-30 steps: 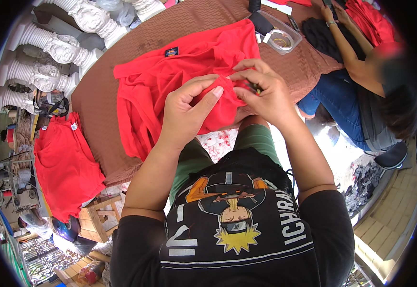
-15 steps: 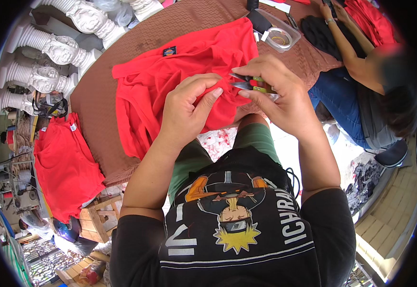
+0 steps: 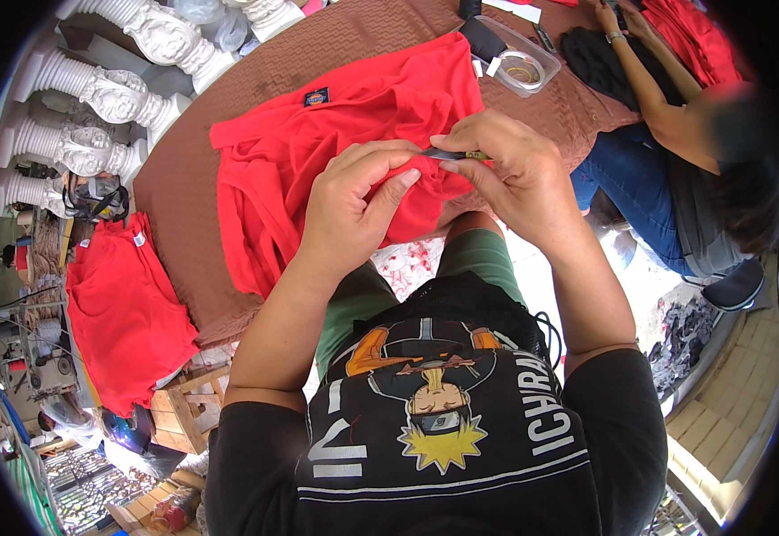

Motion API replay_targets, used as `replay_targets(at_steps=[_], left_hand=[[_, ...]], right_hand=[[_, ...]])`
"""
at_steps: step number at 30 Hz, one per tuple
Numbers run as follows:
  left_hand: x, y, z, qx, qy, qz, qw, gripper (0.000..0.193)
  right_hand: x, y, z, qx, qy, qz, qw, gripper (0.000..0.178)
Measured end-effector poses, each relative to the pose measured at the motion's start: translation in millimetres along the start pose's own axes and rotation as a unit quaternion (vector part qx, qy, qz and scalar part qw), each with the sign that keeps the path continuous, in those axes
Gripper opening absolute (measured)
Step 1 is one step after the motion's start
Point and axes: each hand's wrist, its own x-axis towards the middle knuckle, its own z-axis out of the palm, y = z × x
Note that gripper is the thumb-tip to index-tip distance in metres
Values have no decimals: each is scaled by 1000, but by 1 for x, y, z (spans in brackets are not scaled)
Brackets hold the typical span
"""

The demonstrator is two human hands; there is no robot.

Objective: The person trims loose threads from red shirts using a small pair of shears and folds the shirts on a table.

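Observation:
A red garment with a small dark label lies bunched over the near part of the brown-covered table and hangs toward my lap. My left hand pinches a fold of it between thumb and fingers. Close beside it, my right hand grips a small pair of thread snips with dark blades and a yellow-green handle. The blades point left and lie almost together, their tips at the cloth by my left fingertips. My right fingers cover most of the handle.
The brown cloth covers a rounded table. A clear plastic tray with a wire ring and black spool stands at the far right. Another red garment hangs at the left. White balusters stand behind it. A person sits at the right.
The snips' blades have gone from spread apart to nearly closed, and my right hand has shifted slightly left and down. My left hand stays on the red cloth.

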Motion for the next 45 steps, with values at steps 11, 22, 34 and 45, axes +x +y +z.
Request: replay_targets(at_steps=[11,22,34,45], left_hand=[[0,0,2,-91,28,-58,994,19],[2,8,4,-109,29,-64,992,20],[-2,-2,10,-302,63,-202,930,23],[-3,-11,5,-391,40,-220,893,21]], right_hand=[[1,7,-1,96,57,70,991,25],[1,17,10,326,-72,212,919,14],[1,7,-1,133,-82,186,970,20],[1,10,-14,121,-42,4,992,29]])
